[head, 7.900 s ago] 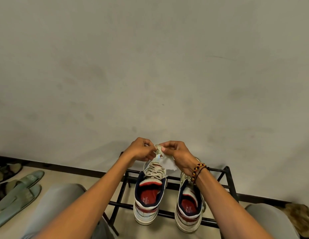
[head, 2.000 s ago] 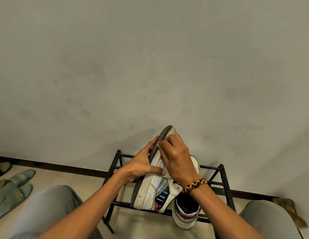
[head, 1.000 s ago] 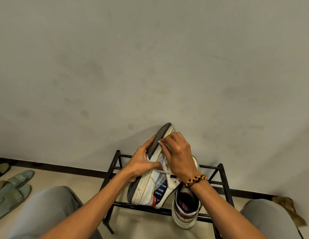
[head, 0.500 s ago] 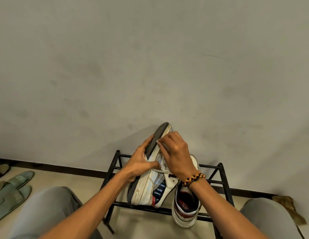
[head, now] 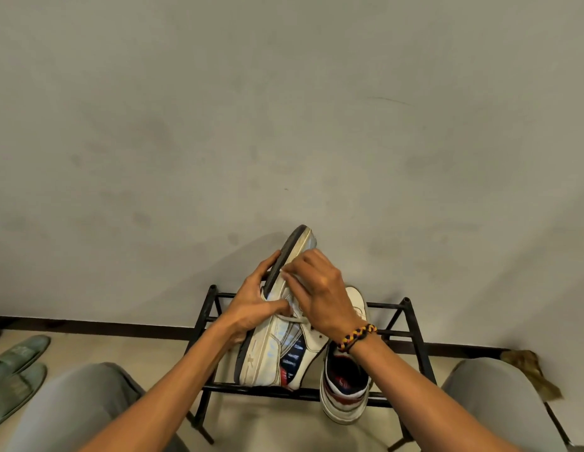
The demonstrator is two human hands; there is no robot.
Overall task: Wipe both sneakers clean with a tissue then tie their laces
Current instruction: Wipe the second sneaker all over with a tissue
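Wiping is the step in hand, as I judge it: my left hand [head: 253, 309] grips the left sneaker [head: 277, 334], tipped on its side with its heel end on the near bar of the black metal shoe rack [head: 411, 324] and its toe raised toward the far wall [head: 284, 109], thumb across the upper and fingers curled behind the dark sole. My right hand [head: 320, 295] lies over the toe side with fingertips bunched, pressing something pale at the sole's edge (the tissue, I take it, though it is almost wholly hidden). The right sneaker [head: 344, 383] stands upright on the rack, just right of the first, opening toward me. A loose lace [head: 292, 318] crosses the tilted shoe, so tying is not yet done. Next, I judge, the tissue should travel along the sidewall while my left hand steadies the shoe. Small blue markings show on the side panel, too blurred to read; no brand can be made out.
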